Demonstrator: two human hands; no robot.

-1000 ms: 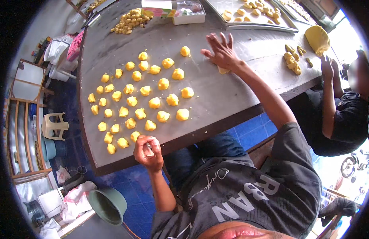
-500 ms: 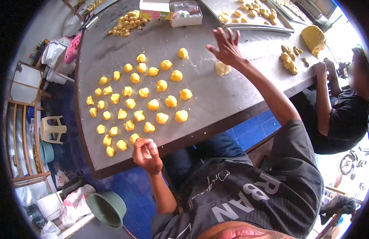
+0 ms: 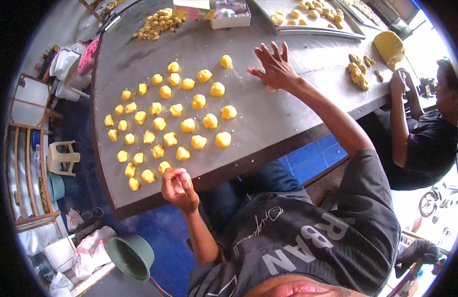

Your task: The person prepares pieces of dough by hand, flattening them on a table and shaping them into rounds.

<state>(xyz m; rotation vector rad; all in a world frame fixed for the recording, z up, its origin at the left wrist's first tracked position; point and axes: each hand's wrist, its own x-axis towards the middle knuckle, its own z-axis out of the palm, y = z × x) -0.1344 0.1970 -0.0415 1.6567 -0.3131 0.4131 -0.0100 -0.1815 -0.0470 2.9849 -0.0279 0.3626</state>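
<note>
Over the grey table my right hand [image 3: 276, 68] is held palm down with its fingers spread. A flattened pale dough disc [image 3: 272, 89] lies under its heel, mostly covered by it. My left hand [image 3: 180, 190] is at the table's near edge with fingers curled and thumb pressed in; what it holds, if anything, is hidden. Just beyond that hand sits the nearest yellow dough ball [image 3: 164, 167]. Several more lumpy yellow dough balls [image 3: 198, 142] lie apart from one another across the left half of the table.
At the far side are a heap of small tan pieces [image 3: 153, 30], an open box [image 3: 231, 21] and a tray [image 3: 320, 32] of shaped dough pieces. To the right, a person [image 3: 422, 133] sits by a large dough lump [image 3: 388, 49]. The table's dark edge [image 3: 229, 171] runs before me.
My right hand has shifted slightly left and down, so it now hides most of the dough disc. My left hand stays curled in nearly the same place. The view has tilted slightly.
</note>
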